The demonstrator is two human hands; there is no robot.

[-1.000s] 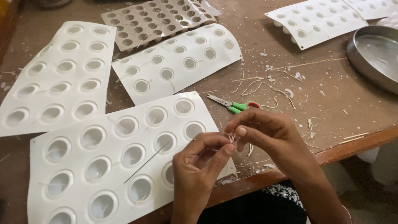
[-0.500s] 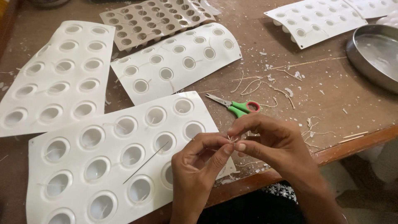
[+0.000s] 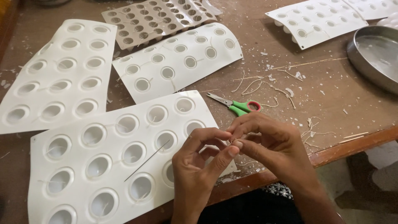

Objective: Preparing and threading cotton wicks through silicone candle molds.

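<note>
Left hand (image 3: 195, 166): fingertips pinched on a bit of string (image 3: 232, 140)
Right hand (image 3: 265, 143): pinching the same string, touching the left
String: above bench (image 3: 331, 99) edge, beside white mould (image 3: 103, 161)
Needle (image 3: 146, 161): lying on mould
Scissors (image 3: 236, 105): near, behind hands

What the fingers (image 3: 232, 143) pinch is too small to tell; metal dish (image 3: 373, 54) cut off.

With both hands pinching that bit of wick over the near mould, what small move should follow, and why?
Probably the right hand picks up the thin metal needle lying on the near white silicone mould. Both hands pinch a short pale wick thread at the fingertips, the left hand beside that needle, and wicks already lie in neighbouring cavities.
</note>
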